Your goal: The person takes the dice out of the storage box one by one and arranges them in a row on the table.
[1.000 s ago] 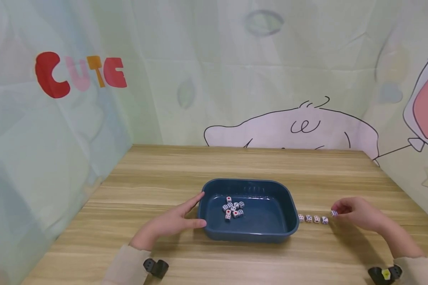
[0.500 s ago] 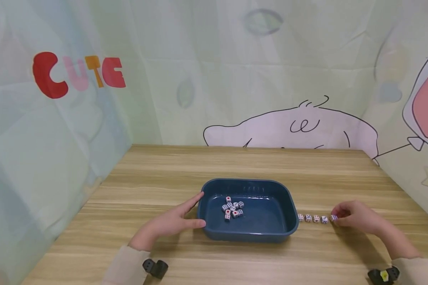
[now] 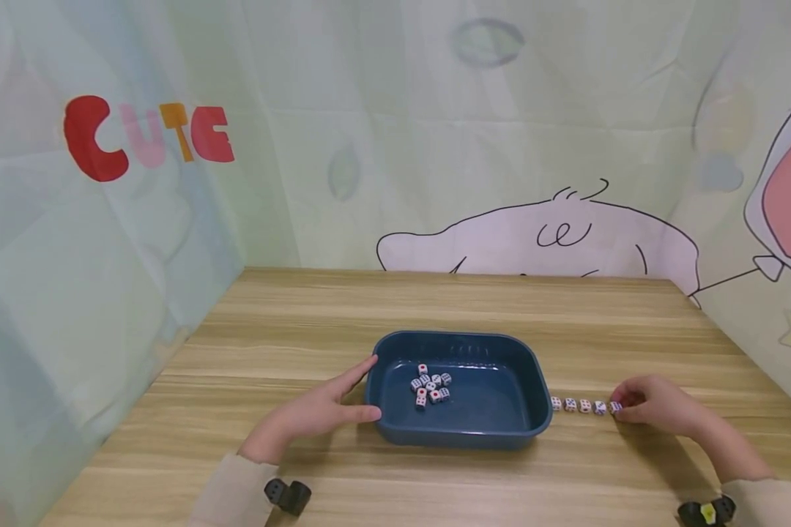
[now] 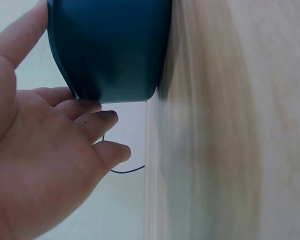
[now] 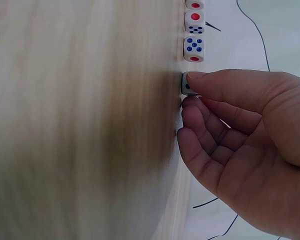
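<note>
Five dice (image 3: 585, 406) make a row; the right hand (image 3: 659, 406) pinches the rightmost die (image 3: 616, 408); the left hand (image 3: 316, 407), fingers apart, touches the tray (image 3: 461, 439), probably for steadying.

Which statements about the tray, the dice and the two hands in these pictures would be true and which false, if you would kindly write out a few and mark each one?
1. The left hand touches the left end of the tray. True.
2. Everything inside the tray lies in one straight line. False: the loose dice form a cluster nearer the tray's left end.
3. The right hand touches the end die of the row of dice. True.
4. The row of dice lies to the left of the tray. False: it runs off to the tray's right.
5. In the right wrist view, a gap separates the end die from the neighbouring die. True.
6. The tray is bright red. False: it is dark blue.
</note>
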Motion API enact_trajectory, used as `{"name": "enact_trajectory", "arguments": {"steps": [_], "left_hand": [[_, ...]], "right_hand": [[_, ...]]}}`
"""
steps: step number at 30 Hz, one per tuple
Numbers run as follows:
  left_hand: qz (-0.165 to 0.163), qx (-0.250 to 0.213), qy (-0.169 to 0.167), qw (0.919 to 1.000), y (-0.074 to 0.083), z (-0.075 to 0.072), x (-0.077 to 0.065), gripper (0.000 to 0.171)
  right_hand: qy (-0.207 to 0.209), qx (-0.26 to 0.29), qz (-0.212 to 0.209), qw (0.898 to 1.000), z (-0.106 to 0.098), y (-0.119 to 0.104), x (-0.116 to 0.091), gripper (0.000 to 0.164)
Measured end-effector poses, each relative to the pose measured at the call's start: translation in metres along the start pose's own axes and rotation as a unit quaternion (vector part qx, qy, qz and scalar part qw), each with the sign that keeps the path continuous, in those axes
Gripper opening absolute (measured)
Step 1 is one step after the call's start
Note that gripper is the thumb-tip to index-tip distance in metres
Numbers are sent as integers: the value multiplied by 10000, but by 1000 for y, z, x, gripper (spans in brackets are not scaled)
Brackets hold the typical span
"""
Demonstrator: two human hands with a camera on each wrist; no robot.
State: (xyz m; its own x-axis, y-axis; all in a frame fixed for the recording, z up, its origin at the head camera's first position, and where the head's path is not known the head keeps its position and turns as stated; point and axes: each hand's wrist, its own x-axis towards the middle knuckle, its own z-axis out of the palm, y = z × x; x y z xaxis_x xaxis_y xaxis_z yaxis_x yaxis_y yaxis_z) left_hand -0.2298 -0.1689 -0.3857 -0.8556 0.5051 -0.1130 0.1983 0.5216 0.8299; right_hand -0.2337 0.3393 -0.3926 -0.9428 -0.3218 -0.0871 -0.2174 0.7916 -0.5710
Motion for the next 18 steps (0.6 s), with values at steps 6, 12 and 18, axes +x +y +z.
{"name": "enact_trajectory", "arguments": {"steps": [6, 12, 18], "left_hand": [[44, -57, -33, 10000, 0, 0, -1, 84], [102, -112, -75, 9999, 1, 0, -1, 85], [25, -110, -40, 9999, 1, 1, -1, 85]], "right_hand": [[-5, -140, 72, 9999, -2, -3, 0, 18], [247, -390, 56, 9989, -17, -10, -2, 27], [377, -544, 65, 9978, -32, -28, -1, 30]]}}
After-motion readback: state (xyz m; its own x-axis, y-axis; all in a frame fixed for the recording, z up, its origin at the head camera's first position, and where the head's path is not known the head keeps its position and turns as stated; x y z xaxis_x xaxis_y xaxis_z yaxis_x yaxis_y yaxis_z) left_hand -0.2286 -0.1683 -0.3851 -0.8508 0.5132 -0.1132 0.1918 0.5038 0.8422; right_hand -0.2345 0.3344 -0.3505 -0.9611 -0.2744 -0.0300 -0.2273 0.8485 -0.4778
